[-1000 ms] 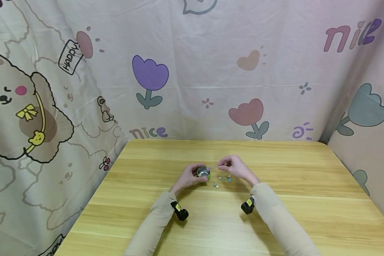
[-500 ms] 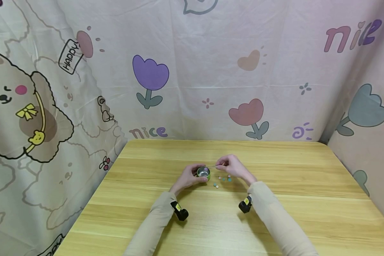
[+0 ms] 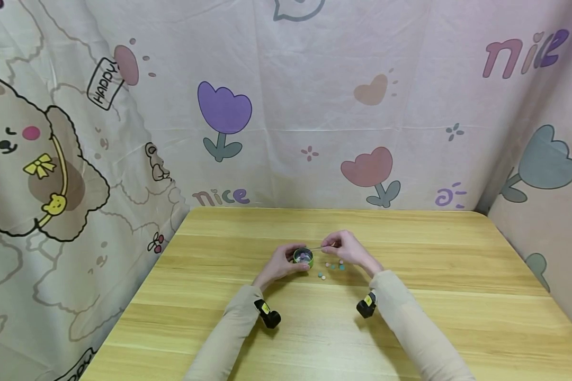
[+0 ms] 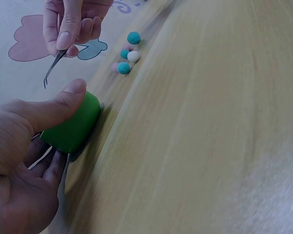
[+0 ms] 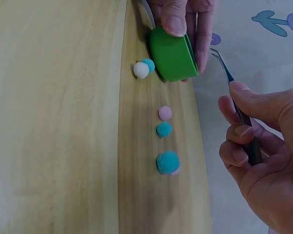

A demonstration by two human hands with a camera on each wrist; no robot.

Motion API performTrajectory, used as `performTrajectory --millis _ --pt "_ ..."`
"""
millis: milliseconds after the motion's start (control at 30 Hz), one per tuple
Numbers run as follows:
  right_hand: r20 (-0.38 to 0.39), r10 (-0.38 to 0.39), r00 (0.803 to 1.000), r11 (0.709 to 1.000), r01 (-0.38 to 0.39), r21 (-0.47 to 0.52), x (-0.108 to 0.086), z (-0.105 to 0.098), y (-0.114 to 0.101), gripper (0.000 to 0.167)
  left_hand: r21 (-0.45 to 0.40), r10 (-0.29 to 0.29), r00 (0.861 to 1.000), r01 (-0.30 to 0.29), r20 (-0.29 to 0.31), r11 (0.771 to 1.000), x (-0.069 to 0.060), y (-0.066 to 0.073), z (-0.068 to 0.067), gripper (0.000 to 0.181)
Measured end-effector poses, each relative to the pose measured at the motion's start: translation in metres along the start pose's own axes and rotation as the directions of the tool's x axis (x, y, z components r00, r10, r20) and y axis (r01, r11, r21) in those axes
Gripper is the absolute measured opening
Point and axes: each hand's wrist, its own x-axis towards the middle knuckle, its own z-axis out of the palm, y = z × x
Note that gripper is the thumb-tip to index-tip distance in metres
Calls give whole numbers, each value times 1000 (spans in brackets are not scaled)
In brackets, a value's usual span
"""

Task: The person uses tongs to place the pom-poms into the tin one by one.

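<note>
My left hand point(image 3: 282, 263) holds a small green cup point(image 5: 171, 56) with a shiny metallic inside, thumb on the near side and fingers behind. Inside it, in the head view, lies a purple pom-pom point(image 3: 303, 256); how many it contains I cannot tell. My right hand point(image 3: 347, 247) grips bent-tip tweezers point(image 5: 243, 117) between thumb and curled fingers. Their slightly parted tips, with nothing between them, hover at the cup's mouth. Right of the cup several pom-poms are scattered on the table: a white one point(image 5: 140, 70), teal ones such as this teal pom-pom point(image 5: 168, 162), and a pink pom-pom point(image 5: 165, 113).
A light wooden table point(image 3: 314, 338) bears everything. Behind it hangs a patterned cloth point(image 3: 286, 106) with flowers and lettering, and more of that cloth covers both sides. Black wrist cameras are strapped on both sleeves.
The purple pom-pom has left the tweezers' tips and now lies in the cup. My right hand moved slightly left, then stayed nearly still. The left hand has kept its place.
</note>
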Motion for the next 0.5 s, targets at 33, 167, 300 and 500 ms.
performTrajectory --millis 33,167,300,500 --pt "-1 0 1000 1000 0 0 -1 0 1 11 -5 1 1000 -1 0 1000 0 0 0 60" --pt "-8 -7 1000 1000 7 -6 -5 -2 4 12 -9 1 1000 -1 1 1000 0 -1 0 61" --pt "-20 1 1000 1000 -1 -3 -11 -5 5 12 0 -1 1000 1 -3 1000 1 -1 1 61" --pt "-32 28 999 1000 -28 7 -20 -10 6 13 2 -3 1000 3 -8 1000 1 0 1 61"
